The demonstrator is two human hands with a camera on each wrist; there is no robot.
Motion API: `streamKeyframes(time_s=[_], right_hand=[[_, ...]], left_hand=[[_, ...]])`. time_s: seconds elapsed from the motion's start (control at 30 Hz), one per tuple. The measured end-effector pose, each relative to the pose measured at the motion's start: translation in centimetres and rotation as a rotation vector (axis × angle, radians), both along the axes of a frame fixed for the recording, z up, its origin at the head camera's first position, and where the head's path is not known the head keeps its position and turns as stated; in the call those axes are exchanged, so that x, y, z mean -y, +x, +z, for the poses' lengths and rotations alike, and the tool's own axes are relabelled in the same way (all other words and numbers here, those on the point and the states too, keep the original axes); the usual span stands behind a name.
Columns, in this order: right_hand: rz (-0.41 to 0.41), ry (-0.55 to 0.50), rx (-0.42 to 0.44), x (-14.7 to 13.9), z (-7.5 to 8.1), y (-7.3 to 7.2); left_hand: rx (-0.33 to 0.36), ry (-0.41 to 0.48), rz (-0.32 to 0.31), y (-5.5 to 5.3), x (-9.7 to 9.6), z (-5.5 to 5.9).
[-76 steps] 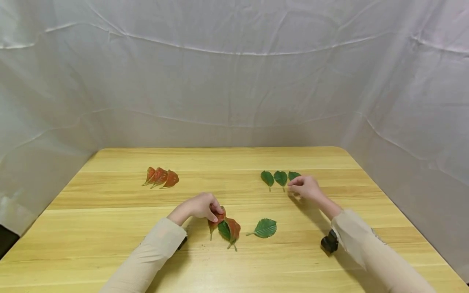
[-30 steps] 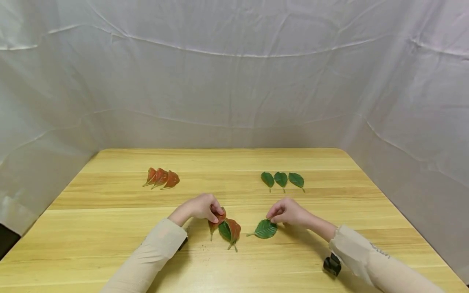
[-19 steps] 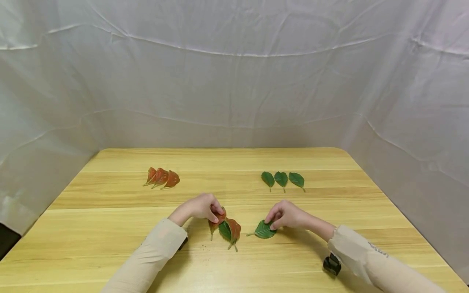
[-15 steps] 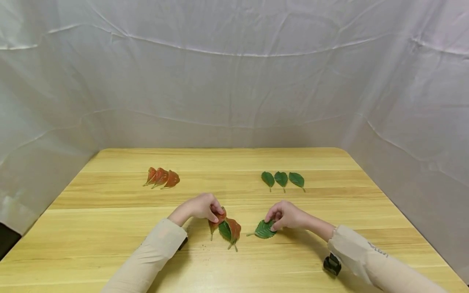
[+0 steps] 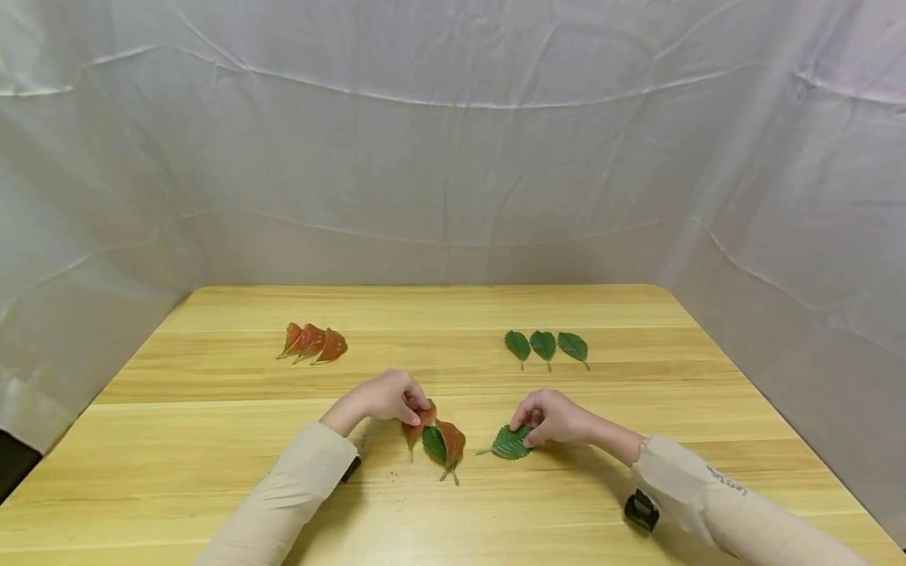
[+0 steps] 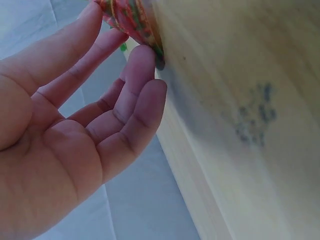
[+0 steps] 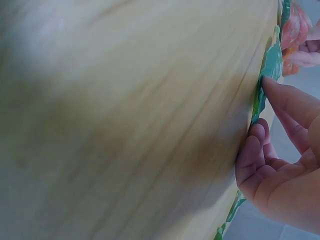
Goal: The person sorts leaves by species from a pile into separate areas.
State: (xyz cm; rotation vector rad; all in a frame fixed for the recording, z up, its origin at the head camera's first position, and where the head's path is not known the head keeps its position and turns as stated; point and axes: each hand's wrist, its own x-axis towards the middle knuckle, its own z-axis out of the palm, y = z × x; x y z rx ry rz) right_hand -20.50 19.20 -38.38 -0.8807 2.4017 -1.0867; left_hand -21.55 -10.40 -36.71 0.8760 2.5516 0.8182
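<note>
My left hand (image 5: 391,395) pinches the upper end of a red leaf (image 5: 413,434) between thumb and index finger. The left wrist view shows that red leaf (image 6: 131,17) at the fingertips, the other fingers loosely bent. Close beside it on the wooden table lie a second red leaf (image 5: 453,441) and a green leaf (image 5: 433,444), which it partly covers. My right hand (image 5: 554,417) holds the far right edge of another green leaf (image 5: 508,445), whose stem points left. In the right wrist view thumb and index finger grip this toothed leaf (image 7: 272,65) low against the tabletop.
Three red leaves (image 5: 309,343) overlap at the back left of the table (image 5: 425,330). At the back right, three green leaves (image 5: 543,345) lie in a spaced row. Pale fabric (image 5: 453,157) hangs behind and at both sides. Small crumbs (image 5: 396,477) lie near the left hand.
My right hand has come forward from the back right row, uncovering its third green leaf, and taken hold of the nearer green leaf. My left hand has shifted very slightly up and left.
</note>
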Motion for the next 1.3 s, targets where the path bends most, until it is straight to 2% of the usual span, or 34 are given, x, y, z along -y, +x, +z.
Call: streamKeyframes(time_s=[0.5, 0.67, 0.77, 0.93, 1.0, 1.3], right_hand=[[-0.006, 0.029, -0.003, -0.1, -0.4, -0.2], [-0.012, 0.030, 0.004, -0.1, -0.3, -0.2], [-0.011, 0.030, -0.001, 0.0, -0.3, -0.2], [0.000, 0.028, -0.012, 0.0, -0.2, -0.1], [0.001, 0.025, -0.014, 0.0, -0.2, -0.1], [-0.014, 0.020, 0.001, 0.1, 0.0, 0.0]], left_hand=[[-0.054, 0.039, 0.053, 0.5, 0.1, 0.9], [-0.038, 0.085, 0.046, 1.1, -0.1, 1.3], [0.011, 0.132, 0.035, 1.4, -0.2, 1.5], [0.189, 0.237, 0.032, 1.8, -0.3, 1.5], [0.237, 0.263, 0.026, 1.8, -0.3, 1.4], [0.336, 0.260, 0.002, 2.2, -1.0, 1.2]])
